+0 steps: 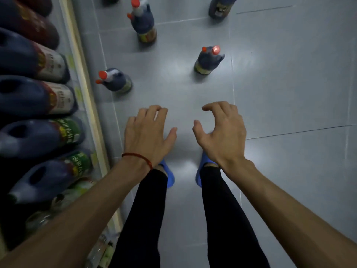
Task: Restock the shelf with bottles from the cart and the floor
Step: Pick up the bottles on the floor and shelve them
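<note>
The left hand (148, 132) and right hand (220, 130) hover side by side over the floor (289, 93), both empty, with fingers spread and loosely curled. One bottle (116, 80) stands just ahead of the left hand and a second bottle (208, 61) ahead of the right. The shelf (85, 89) runs along the left. Full of dark liquid, the bottles are probably heavy, and the plastic looks stiff and smooth. Grip firmly round the neck, under the red cap (102, 74).

Open floor (179, 89) forms a lane between the near-left bottle (116, 81) and the near-right bottle (208, 61), both upright and well apart. Beyond the lane stand a far bottle (144, 22) and a top-edge bottle (222, 6) (cut off by the frame). The shelf lip (86, 89) and its packed row of jugs (29, 97) close off the left; wide tile on the right lies unobstructed.
</note>
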Demonstrator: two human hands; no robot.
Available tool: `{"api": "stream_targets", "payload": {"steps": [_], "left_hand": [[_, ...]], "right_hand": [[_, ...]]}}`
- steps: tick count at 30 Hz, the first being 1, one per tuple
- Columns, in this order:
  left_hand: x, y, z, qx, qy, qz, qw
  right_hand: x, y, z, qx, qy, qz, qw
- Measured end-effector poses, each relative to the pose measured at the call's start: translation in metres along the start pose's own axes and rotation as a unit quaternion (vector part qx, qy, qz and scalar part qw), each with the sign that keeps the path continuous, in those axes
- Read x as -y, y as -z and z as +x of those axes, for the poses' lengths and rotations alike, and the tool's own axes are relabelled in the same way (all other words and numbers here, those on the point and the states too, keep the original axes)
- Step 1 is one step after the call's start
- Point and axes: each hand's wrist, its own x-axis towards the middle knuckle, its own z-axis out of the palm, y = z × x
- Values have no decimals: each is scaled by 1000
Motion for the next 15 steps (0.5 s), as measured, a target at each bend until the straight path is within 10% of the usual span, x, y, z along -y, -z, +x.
{"api": "stream_targets", "payload": {"steps": [15], "left_hand": [[36, -235, 214, -78, -98, 39, 991]], "right_hand": [[-203, -199, 167, -40, -27, 96, 994]]}}
